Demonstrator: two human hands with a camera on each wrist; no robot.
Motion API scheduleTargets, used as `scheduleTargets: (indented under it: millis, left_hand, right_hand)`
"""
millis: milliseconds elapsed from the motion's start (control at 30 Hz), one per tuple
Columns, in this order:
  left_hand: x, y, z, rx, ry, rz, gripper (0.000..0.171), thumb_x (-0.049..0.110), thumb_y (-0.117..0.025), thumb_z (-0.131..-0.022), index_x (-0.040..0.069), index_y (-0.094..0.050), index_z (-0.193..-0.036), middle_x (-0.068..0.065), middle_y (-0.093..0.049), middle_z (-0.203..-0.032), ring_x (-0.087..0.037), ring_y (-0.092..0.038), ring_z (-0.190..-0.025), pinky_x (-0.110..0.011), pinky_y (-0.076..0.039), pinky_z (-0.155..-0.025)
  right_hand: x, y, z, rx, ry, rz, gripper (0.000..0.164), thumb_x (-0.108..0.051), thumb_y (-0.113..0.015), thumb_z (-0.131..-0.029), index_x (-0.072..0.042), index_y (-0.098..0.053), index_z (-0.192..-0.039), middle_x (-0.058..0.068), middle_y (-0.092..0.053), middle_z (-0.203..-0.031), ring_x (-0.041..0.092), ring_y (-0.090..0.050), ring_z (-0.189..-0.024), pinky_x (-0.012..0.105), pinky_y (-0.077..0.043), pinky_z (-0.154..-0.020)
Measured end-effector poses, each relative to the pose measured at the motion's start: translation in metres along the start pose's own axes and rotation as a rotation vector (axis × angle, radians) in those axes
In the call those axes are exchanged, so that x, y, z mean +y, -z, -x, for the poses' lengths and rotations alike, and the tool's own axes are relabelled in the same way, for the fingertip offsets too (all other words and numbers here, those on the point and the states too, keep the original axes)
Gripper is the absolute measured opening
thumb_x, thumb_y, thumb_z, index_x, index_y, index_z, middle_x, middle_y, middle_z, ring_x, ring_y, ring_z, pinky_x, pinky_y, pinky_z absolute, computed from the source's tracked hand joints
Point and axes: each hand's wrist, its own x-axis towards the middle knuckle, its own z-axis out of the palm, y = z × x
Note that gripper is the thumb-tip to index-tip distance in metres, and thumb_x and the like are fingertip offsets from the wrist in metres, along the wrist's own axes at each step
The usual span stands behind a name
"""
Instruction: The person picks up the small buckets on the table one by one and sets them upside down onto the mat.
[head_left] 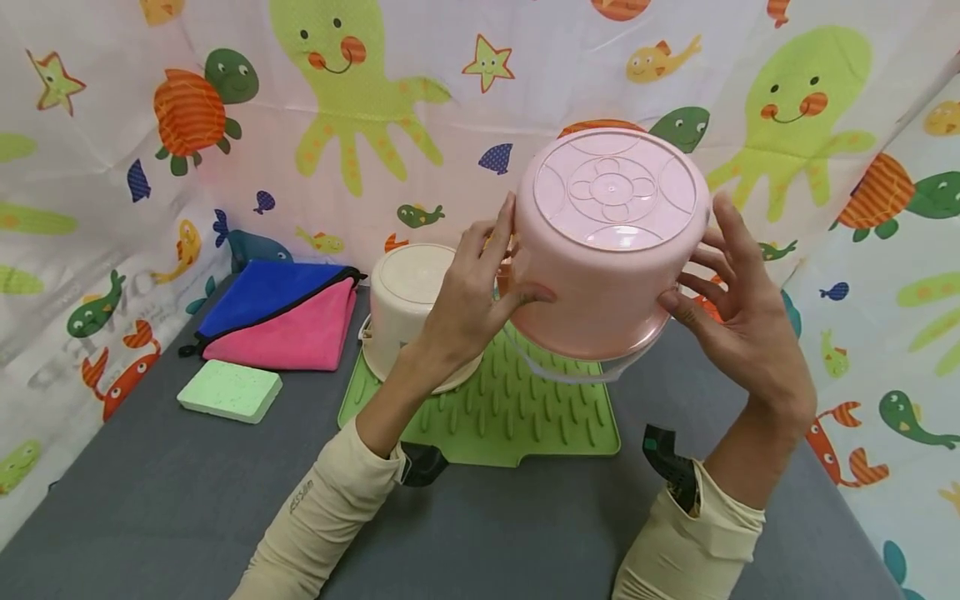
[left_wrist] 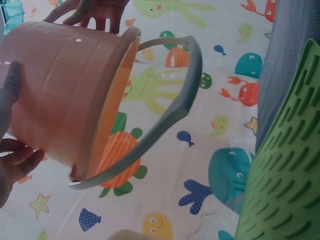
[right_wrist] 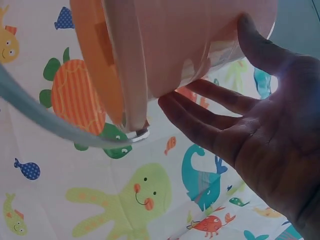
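A pink bucket [head_left: 592, 292] is held upside down above the green mat [head_left: 502, 417], its flower-embossed base tipped toward me. My left hand [head_left: 472, 287] grips its left side, thumb on the near wall and fingers behind. On the opposite side my right hand [head_left: 750, 312] holds the wall between thumb and fingertips, the palm standing off the plastic. The bucket's pale handle [left_wrist: 187, 85] hangs loose below the rim, and its open mouth faces down and away. Behind my left forearm a cream bucket [head_left: 412, 279] stands upside down on the mat, partly hidden.
To the left lie a folded blue and pink cloth [head_left: 281, 312] with black edging and a light green sponge [head_left: 229, 390]. A grey cloth [head_left: 525, 533] covers the table. A sea-animal printed curtain [head_left: 435, 100] closes off the back and both sides.
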Motion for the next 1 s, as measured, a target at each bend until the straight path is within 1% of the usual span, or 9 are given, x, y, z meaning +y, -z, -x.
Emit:
scheduleTargets:
  millis: [167,300,433,567,700,833,900,933,1000]
  left_hand:
    - [-0.002,-0.004,0.001,-0.071,0.041,0.012,0.096,0.051,-0.059,-0.090,0.001,-0.025,-0.163,-0.014,-0.060,-0.117,-0.026,-0.055,-0.104,-0.034,-0.053,-0.088]
    - [-0.003,-0.006,0.003,-0.126,0.091,0.010,0.089,0.042,-0.064,-0.091,0.008,-0.028,-0.164,-0.012,-0.056,-0.106,-0.027,-0.055,-0.101,-0.031,-0.056,-0.081]
    - [-0.004,-0.007,0.004,-0.182,0.144,0.002,0.092,0.035,-0.070,-0.091,0.012,-0.025,-0.167,-0.013,-0.065,-0.126,-0.027,-0.059,-0.109,-0.036,-0.055,-0.089]
    - [-0.006,-0.009,0.005,-0.249,0.189,0.008,0.091,0.030,-0.071,-0.093,0.017,-0.021,-0.169,-0.012,-0.058,-0.152,-0.025,-0.059,-0.128,-0.038,-0.053,-0.105]
    - [-0.009,-0.011,0.007,-0.292,0.241,0.018,0.088,0.030,-0.072,-0.094,0.020,-0.026,-0.168,-0.012,-0.058,-0.149,-0.024,-0.062,-0.120,-0.036,-0.056,-0.098]
    - [-0.012,-0.017,0.010,-0.343,0.345,0.042,0.086,0.031,-0.075,-0.094,0.025,-0.029,-0.167,-0.014,-0.056,-0.138,-0.023,-0.064,-0.112,-0.036,-0.058,-0.093]
    - [-0.014,-0.021,0.012,-0.375,0.389,0.039,0.086,0.032,-0.075,-0.094,0.026,-0.029,-0.167,-0.015,-0.055,-0.136,-0.025,-0.064,-0.110,-0.038,-0.059,-0.093]
    - [-0.015,-0.023,0.013,-0.385,0.402,0.036,0.086,0.031,-0.076,-0.094,0.025,-0.030,-0.166,-0.016,-0.056,-0.133,-0.026,-0.064,-0.108,-0.038,-0.059,-0.091]
    - [-0.018,-0.027,0.015,-0.402,0.428,0.035,0.085,0.032,-0.077,-0.093,0.024,-0.032,-0.165,-0.016,-0.059,-0.131,-0.027,-0.067,-0.107,-0.039,-0.060,-0.091]
  right_hand:
    - [-0.002,-0.001,0.001,-0.043,-0.092,0.186,0.105,0.014,-0.075,-0.086,-0.019,-0.020,-0.168,0.007,-0.038,-0.164,0.015,-0.054,-0.132,0.010,-0.050,-0.103]
    - [-0.004,-0.002,0.001,-0.117,-0.164,0.298,0.106,0.007,-0.076,-0.089,-0.024,-0.013,-0.169,0.011,-0.042,-0.157,0.003,-0.055,-0.122,0.005,-0.049,-0.095]
    - [-0.002,-0.001,0.000,-0.187,-0.192,0.356,0.102,0.000,-0.077,-0.092,-0.026,-0.015,-0.169,0.012,-0.042,-0.157,-0.006,-0.054,-0.116,0.002,-0.048,-0.089]
    - [0.004,0.001,0.000,-0.226,-0.206,0.336,0.101,0.002,-0.078,-0.091,-0.024,-0.017,-0.167,0.012,-0.043,-0.154,-0.006,-0.059,-0.111,0.005,-0.052,-0.086]
    - [0.009,0.001,0.002,-0.249,-0.274,0.309,0.100,-0.001,-0.080,-0.090,-0.026,-0.018,-0.165,0.012,-0.047,-0.149,0.007,-0.064,-0.111,0.007,-0.053,-0.083]
    - [0.017,0.000,0.000,-0.281,-0.328,0.334,0.095,-0.006,-0.083,-0.089,-0.022,-0.024,-0.161,0.016,-0.050,-0.145,0.032,-0.066,-0.114,0.007,-0.052,-0.080]
    - [0.022,0.000,-0.001,-0.302,-0.346,0.345,0.090,-0.007,-0.084,-0.088,-0.018,-0.028,-0.158,0.016,-0.051,-0.142,0.032,-0.066,-0.113,0.007,-0.053,-0.079]
    - [0.026,-0.001,-0.002,-0.316,-0.350,0.342,0.088,-0.007,-0.084,-0.087,-0.015,-0.030,-0.156,0.016,-0.051,-0.142,0.038,-0.065,-0.112,0.007,-0.052,-0.079]
    - [0.033,-0.002,-0.002,-0.344,-0.355,0.345,0.084,-0.008,-0.085,-0.087,-0.009,-0.033,-0.152,0.017,-0.052,-0.137,0.037,-0.066,-0.110,0.007,-0.052,-0.079]
